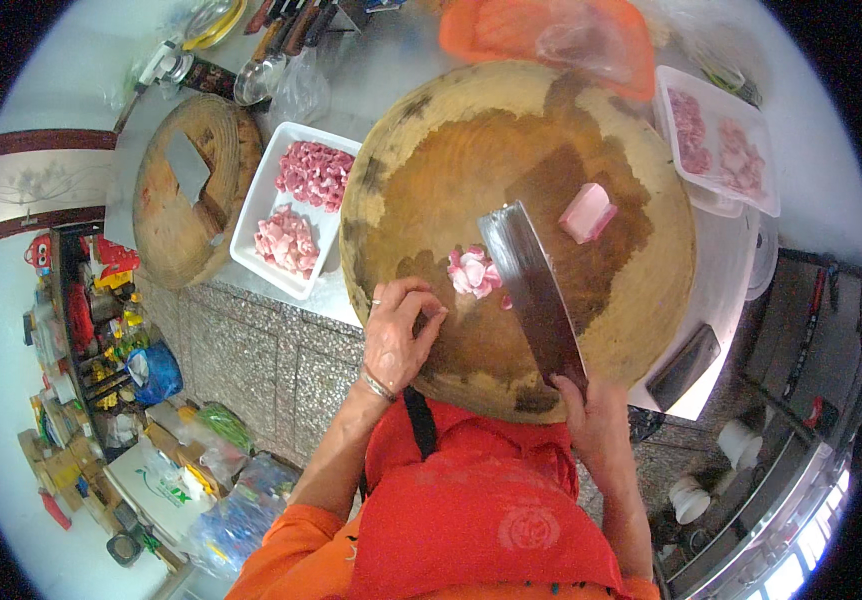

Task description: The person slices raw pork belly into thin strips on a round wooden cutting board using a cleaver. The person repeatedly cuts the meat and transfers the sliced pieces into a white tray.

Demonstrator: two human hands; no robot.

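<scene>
A broad-bladed cleaver [534,289] is gripped by its handle in my right hand [602,424], at the near right of a thick round wooden chopping block [468,150]. Its blade slants up and left across the block. Against the blade's left side lies a small heap of cut pale-pink meat pieces [472,271]. My left hand [399,334] hovers at the near left of the block, fingers loosely curled, thumb close to the index finger; its palm side is hidden. A larger chunk of pale meat [588,214] sits apart, right of the blade.
Left of the block, a white tray [297,201] holds diced red and paler meat. Beyond it, a smaller cleaver [188,166] rests on a second chopping block [161,217]. At right are another meat tray [765,191] and a dark phone [684,367]. An orange tray [468,34] stands behind.
</scene>
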